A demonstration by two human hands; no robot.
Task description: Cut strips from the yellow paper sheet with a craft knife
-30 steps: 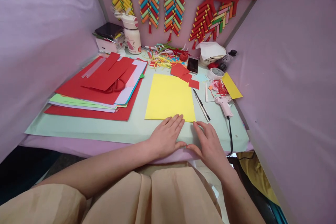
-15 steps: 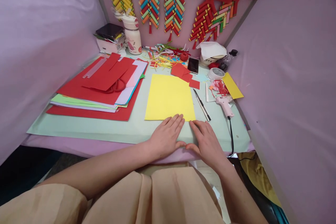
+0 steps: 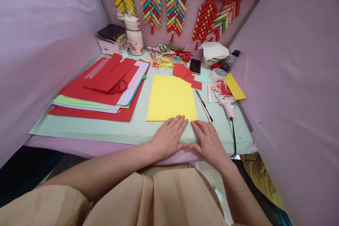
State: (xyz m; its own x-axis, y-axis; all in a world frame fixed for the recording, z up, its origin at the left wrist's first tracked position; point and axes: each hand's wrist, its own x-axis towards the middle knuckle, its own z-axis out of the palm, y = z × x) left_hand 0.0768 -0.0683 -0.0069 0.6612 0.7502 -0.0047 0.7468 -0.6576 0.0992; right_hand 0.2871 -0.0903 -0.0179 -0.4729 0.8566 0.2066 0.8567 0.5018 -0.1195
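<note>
A sheet of yellow paper point(image 3: 171, 97) lies flat on the pale green tabletop point(image 3: 106, 130) in front of me. My left hand point(image 3: 169, 137) rests with its fingers stretched out, the tips over the sheet's near edge. At the near right corner, the fingertips of my right hand point(image 3: 208, 141) touch or almost touch the paper; its fingers are extended and its thumb points toward the left thumb. Neither hand grips anything. Right of the sheet lie a black pen point(image 3: 208, 111) and a slim white-handled tool beside it, whose kind I cannot make out.
Stacked red cardboard point(image 3: 79, 84) and coloured sheets, with red-handled scissors point(image 3: 120, 86), lie at left. A pink glue gun point(image 3: 227, 107) with a black cord, a tape roll point(image 3: 218, 74) and a phone point(image 3: 195, 66) are at right. A white bottle point(image 3: 135, 40) stands behind. Paper firecracker strings point(image 3: 176, 14) hang on the back wall.
Almost nothing differs. Both hands stay in the same place at the near edge of the yellow paper, and the view has shifted very slightly.
</note>
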